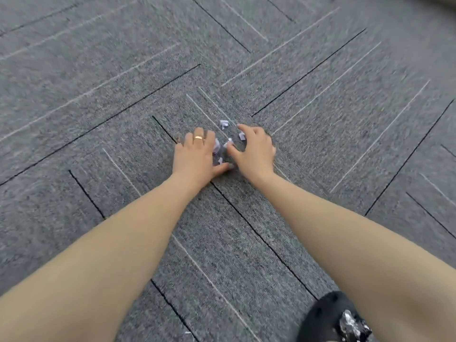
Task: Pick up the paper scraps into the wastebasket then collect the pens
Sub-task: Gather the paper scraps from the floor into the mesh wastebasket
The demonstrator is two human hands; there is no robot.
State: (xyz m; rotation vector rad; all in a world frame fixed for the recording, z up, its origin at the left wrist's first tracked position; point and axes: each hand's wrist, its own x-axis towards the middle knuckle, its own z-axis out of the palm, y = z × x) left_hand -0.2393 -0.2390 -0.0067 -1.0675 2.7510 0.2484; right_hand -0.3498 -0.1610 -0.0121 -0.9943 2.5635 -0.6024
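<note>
Several small white paper scraps (224, 124) lie on the grey carpet, bunched between my two hands. My left hand (195, 154), with a gold ring on one finger, rests palm down on the carpet at the left of the scraps, fingers spread and curved around them. My right hand (255, 150) cups them from the right, a scrap showing against its fingers. Both thumbs nearly meet below the pile. No wastebasket and no pens are in view.
Grey carpet tiles (320, 95) with black and white lines fill the whole view. A black shoe with a shiny ornament (335, 319) shows at the bottom right under my right forearm.
</note>
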